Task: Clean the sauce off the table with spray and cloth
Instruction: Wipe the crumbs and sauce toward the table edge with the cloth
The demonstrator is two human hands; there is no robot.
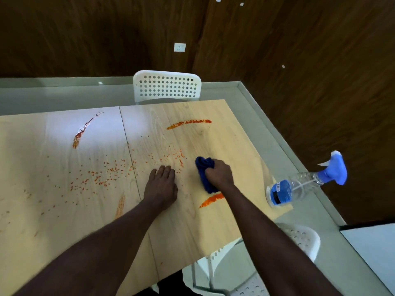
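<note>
Crumpled blue cloth (204, 174) bunched in your right hand (219, 175), your left hand (161, 184) flat on the smooth wooden table (213, 227), speckled sauce (102, 178) alongside.

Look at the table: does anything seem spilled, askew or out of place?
Yes. Orange sauce is smeared in streaks and spattered in droplets across the wooden table. The spray bottle sits very near its right edge.

The worktop (64, 210) runs off the left and bottom edges. Part of the blue cloth (203, 167) is buried in the right hand (220, 173), its forearm (256, 221) covers one end of an orange smear (210, 199), spray bottle (299, 186) label's unreadable.
</note>
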